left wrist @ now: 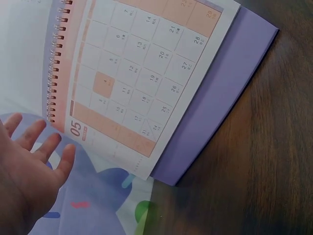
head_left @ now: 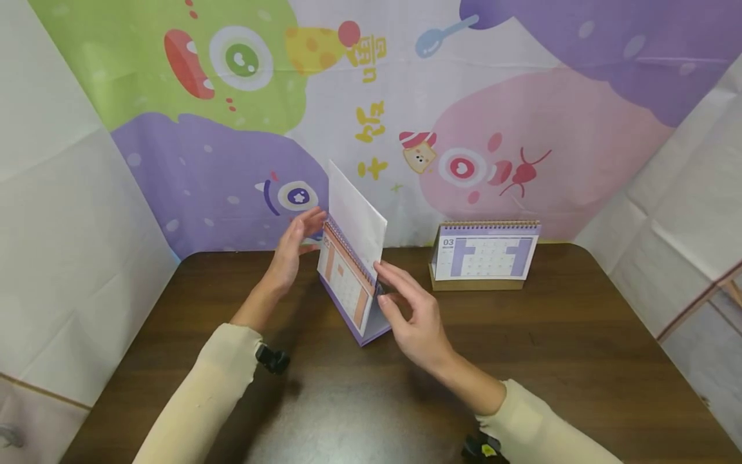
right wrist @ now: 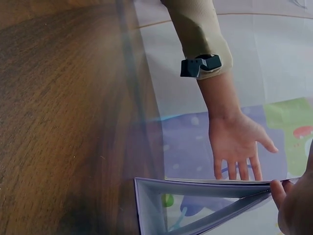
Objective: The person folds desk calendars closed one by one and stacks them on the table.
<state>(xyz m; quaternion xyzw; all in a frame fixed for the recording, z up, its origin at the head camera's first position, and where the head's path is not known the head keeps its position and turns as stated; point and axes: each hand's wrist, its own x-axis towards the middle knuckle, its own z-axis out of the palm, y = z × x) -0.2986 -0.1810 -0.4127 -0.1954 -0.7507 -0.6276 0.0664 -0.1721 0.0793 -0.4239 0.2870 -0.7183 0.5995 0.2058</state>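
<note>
A desk calendar (head_left: 346, 278) with a purple base and spiral binding stands turned at an angle on the table, its orange "05" page facing the left side. Above the binding rises a whitish page (head_left: 359, 219), held up. My right hand (head_left: 418, 322) pinches that page by its lower near corner, close to the binding; in the right wrist view the hand is partly cut off, at the top of the calendar's triangular side (right wrist: 205, 188). My left hand (head_left: 292, 254) is spread, palm toward the calendar, near the binding's far end. In the left wrist view its fingers (left wrist: 49, 147) hold nothing.
A second desk calendar (head_left: 487, 254) with a purple "03" page and brown base stands to the right, near the back of the dark wooden table (head_left: 498, 348). A cartoon-printed cloth (head_left: 371, 129) hangs behind the table. White sheets (head_left: 75, 225) cover both sides.
</note>
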